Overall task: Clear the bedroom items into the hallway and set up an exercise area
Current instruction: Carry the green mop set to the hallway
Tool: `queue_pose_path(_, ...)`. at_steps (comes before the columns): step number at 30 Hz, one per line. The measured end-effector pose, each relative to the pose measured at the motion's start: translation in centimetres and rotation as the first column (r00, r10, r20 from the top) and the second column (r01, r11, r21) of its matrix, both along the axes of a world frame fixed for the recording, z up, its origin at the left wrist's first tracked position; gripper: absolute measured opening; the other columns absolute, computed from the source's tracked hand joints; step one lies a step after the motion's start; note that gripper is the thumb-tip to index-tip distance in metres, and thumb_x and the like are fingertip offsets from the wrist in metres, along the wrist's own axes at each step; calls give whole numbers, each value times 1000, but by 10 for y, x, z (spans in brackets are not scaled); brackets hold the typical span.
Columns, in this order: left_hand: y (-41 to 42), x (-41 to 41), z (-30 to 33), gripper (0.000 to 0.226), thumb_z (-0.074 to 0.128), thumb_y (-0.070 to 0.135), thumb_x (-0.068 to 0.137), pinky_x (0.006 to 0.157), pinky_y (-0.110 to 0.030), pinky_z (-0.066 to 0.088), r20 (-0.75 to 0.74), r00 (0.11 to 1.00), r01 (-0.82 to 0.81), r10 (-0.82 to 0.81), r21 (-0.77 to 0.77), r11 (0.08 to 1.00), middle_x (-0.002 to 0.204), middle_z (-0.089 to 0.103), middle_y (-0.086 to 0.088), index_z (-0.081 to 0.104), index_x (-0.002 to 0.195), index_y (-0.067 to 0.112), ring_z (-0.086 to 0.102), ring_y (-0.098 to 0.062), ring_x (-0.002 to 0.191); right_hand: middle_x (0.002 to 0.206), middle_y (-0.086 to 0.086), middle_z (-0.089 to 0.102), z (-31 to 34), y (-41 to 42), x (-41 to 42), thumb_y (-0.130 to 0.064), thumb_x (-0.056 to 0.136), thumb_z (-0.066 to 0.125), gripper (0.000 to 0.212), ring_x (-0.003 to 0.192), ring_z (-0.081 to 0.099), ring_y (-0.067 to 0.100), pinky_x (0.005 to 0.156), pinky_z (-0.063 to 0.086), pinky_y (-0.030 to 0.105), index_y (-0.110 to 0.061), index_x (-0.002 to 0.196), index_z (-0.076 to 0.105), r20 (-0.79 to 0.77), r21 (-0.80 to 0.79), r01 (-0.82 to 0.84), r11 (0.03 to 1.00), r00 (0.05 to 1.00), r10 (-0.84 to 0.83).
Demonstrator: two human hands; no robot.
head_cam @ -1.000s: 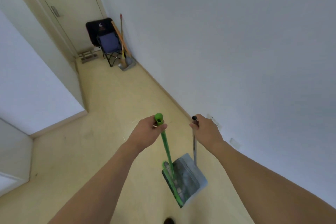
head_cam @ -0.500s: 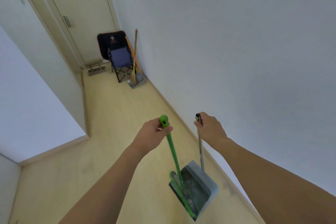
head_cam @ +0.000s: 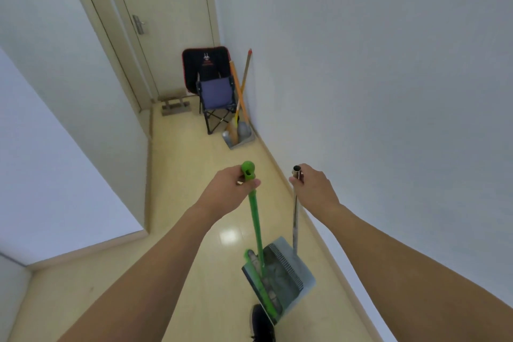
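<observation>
My left hand [head_cam: 226,189] grips the top of a green broom [head_cam: 256,226], whose head rests inside the pan below. My right hand [head_cam: 313,186] holds the metal handle of a grey dustpan [head_cam: 288,272] that hangs just above the floor in front of me. Both tools are carried upright, side by side, near the right wall. Far down the hallway stand a black folding chair [head_cam: 206,65] and a smaller blue folding chair [head_cam: 216,97].
A second dustpan [head_cam: 240,136] with orange-handled brooms leans in the far right corner. A closed door [head_cam: 161,22] ends the hallway, with a small grey rack [head_cam: 175,105] at its foot. White walls run on both sides. My dark shoe [head_cam: 262,322] shows below.
I have walked forward along the hallway; the chairs and the door are closer. Both hands keep the same hold on the broom and the dustpan.
</observation>
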State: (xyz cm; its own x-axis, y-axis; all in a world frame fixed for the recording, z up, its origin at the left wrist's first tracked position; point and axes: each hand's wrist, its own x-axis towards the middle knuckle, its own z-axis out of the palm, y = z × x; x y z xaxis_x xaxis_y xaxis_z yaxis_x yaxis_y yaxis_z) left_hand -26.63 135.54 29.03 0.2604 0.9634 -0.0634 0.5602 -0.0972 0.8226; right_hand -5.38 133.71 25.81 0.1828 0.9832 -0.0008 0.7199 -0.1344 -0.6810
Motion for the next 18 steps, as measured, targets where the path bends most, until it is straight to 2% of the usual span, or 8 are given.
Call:
queue_pose_path(5,126,-27,17,15,67,30,92,71,-17,43,-44,996,-75,74,-11,997,94,69,5,69,101,17,63,-6,87,94,7,61,8,150,-23,-29,98,50,18,83,59,24,73,49,35,-15,107,57,-30,-26,-47,999,998,46)
queue_pose_path(9,221,-51,30,15,66,31,93,70,-15,43,-69,992,-107,109,32,994,93,69,7,68,100,18,63,-4,88,90,4,60,20,254,-51,-29,98,51,15,83,58,24,73,48,35,-16,102,57,-35,-11,-107,994,994,106)
queue_pose_path(15,367,-87,14,16,66,32,93,75,-23,46,-71,986,-153,153,14,988,96,69,4,68,101,18,63,-12,91,89,4,61,9,397,-80,-29,97,54,14,84,58,25,74,48,37,-15,98,58,-47,-34,-120,992,992,118)
queue_pose_path(18,446,-102,4,16,65,31,94,71,-16,43,-73,986,-149,150,15,989,96,69,4,68,103,18,62,-9,90,86,3,61,-2,473,-96,-26,95,56,13,81,57,23,70,46,34,-14,91,58,-55,-41,-129,991,990,127)
